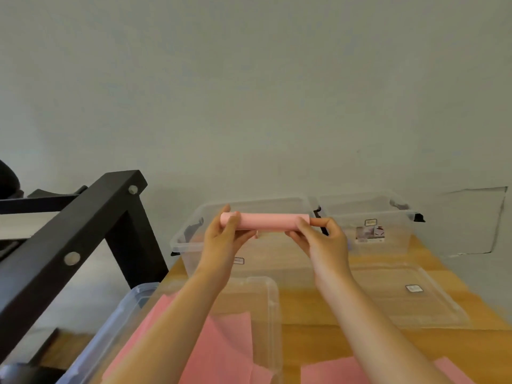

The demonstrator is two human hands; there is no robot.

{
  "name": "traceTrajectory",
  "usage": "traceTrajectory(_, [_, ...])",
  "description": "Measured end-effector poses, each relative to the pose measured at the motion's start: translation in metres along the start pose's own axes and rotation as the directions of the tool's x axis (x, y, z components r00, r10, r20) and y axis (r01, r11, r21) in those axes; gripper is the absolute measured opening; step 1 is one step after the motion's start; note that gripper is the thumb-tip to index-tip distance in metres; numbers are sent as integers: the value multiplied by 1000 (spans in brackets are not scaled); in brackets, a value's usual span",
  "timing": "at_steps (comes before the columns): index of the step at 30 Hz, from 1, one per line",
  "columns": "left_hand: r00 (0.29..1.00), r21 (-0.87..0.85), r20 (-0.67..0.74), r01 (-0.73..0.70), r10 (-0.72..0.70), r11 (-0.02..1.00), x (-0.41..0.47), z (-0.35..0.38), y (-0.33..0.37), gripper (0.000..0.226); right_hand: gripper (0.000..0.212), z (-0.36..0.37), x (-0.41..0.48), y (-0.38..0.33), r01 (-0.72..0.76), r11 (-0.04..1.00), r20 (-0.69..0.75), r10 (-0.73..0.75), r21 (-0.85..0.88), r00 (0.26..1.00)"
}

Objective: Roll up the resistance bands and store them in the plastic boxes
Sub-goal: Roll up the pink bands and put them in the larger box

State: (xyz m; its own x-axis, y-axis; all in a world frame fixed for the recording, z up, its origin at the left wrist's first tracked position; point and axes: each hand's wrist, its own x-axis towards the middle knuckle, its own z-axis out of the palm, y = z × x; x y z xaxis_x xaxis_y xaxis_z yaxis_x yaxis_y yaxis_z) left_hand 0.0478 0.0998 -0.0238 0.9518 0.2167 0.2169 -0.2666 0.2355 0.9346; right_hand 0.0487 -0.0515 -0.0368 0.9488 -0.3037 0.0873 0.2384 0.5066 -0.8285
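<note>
Your left hand (pixel 221 239) and right hand (pixel 322 239) each grip an end of the rolled pink band (pixel 267 221); it hangs above the clear box (pixel 182 245).

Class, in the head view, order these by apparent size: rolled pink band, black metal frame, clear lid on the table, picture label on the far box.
1. black metal frame, though nearness to the camera inflates it
2. clear lid
3. rolled pink band
4. picture label
</note>
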Motion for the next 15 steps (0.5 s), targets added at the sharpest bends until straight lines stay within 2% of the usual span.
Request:
traceTrajectory(3, [999,-56,-26,39,-41,998,37,-6,-14,50,15,9,32,16,-74,997,4,74,-1,997])
traceTrajectory(8, [971,-257,-82,199,-226,946,78,-6,-32,10,16,21,67,33,-179,983,-63,182,51,981])
traceTrajectory(11, [928,-337,-111,302,-356,892,98,-8,-30,11,17,36,86,35,-229,973,-91,230,26,969])
traceTrajectory(15, [865,-342,-164,401,-475,850,121,-27,-21,22,24,57,107,46,-320,947,-109,314,-42,943])
